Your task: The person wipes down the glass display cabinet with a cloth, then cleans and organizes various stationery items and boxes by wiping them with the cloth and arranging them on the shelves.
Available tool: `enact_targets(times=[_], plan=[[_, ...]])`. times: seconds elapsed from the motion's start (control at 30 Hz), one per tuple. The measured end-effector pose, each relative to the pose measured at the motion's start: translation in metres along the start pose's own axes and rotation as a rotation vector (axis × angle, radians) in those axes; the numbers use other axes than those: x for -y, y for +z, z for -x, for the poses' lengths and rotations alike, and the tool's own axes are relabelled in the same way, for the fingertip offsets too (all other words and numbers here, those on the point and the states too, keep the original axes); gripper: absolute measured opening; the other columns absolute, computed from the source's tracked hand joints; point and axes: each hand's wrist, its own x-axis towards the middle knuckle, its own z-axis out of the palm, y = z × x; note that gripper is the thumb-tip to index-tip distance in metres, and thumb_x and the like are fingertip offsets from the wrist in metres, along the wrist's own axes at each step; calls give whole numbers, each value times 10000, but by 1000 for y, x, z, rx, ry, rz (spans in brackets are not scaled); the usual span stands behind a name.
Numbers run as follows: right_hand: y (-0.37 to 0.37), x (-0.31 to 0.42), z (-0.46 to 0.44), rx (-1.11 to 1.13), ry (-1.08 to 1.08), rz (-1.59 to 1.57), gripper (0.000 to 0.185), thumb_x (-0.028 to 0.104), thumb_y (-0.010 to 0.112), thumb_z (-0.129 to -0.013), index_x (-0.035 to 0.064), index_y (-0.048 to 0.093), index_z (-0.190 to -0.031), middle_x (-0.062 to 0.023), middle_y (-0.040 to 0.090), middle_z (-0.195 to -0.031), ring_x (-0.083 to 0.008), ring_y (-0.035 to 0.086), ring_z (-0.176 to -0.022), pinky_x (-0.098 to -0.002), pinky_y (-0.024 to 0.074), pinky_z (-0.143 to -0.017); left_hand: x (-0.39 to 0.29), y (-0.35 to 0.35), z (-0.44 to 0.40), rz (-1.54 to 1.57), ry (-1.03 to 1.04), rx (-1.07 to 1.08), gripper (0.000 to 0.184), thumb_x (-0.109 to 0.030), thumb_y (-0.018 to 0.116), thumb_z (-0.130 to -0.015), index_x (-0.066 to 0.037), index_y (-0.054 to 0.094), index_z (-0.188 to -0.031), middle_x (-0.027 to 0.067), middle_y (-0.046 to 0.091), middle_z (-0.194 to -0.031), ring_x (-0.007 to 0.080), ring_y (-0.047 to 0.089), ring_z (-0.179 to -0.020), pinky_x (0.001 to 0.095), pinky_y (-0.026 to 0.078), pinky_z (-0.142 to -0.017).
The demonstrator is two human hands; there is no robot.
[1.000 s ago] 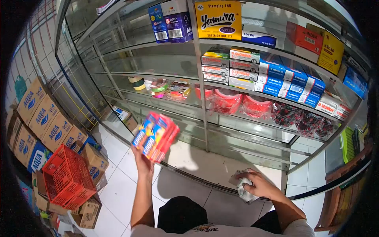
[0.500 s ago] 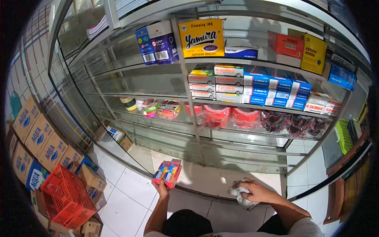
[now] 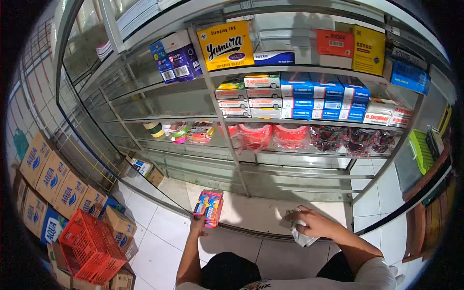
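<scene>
Low in the head view, my left hand (image 3: 197, 226) grips a pair of small red-and-blue boxes (image 3: 208, 208) held side by side, over the left part of the cabinet's bottom board. My right hand (image 3: 311, 223) is closed around a crumpled white cloth (image 3: 302, 236) near the front edge of that pale bottom board (image 3: 256, 210). Part of the cloth hangs below the fingers. Before me stands a glass display cabinet with metal-edged shelves.
Marker boxes (image 3: 299, 91) are stacked on the middle shelf, above wrapped red tape rolls (image 3: 290, 137). A yellow ink box (image 3: 226, 46) stands on the upper shelf. At left are a red plastic crate (image 3: 92, 246) and brown cartons (image 3: 58, 176). A sliding-door track runs along the front.
My left hand has moved slightly right with the boxes, which now sit more upright. The right hand and cloth have shifted slightly up and right. The camera view has turned a little.
</scene>
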Motion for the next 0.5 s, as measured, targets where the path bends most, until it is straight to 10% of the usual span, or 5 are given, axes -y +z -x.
enact_targets(times=[0.1,0.17,0.33,0.5], plan=[[-10,7,2,-31,19,30,402,47,579,-735,54,579,-1137,-141,564,-992,-324,559,-830,-364,460,-727,-31,6,-7,-681,255,-309,639,-389,664,-765,40,458,-1192,224,617,-977,328,624,-812,393,515,-687],[-16,8,0,-52,26,65,399,47,580,-737,52,580,-1137,-139,563,-990,-321,562,-830,-360,461,-726,-72,21,20,-471,944,-421,473,-290,650,-766,31,538,-1096,206,623,-974,359,609,-800,419,487,-742],[-22,2,4,-67,89,99,412,42,586,-733,56,579,-1145,-134,557,-982,-309,557,-816,-353,455,-724,-205,67,142,-144,1439,-313,311,-193,635,-752,-24,591,-1009,129,587,-910,303,571,-785,375,466,-703],[-38,24,-9,-36,41,31,430,33,578,-736,74,569,-1164,-125,552,-1084,-316,561,-883,-362,458,-766,-294,107,222,-22,1751,-602,521,-187,656,-674,-14,474,-1130,191,455,-1153,281,488,-924,350,409,-788]])
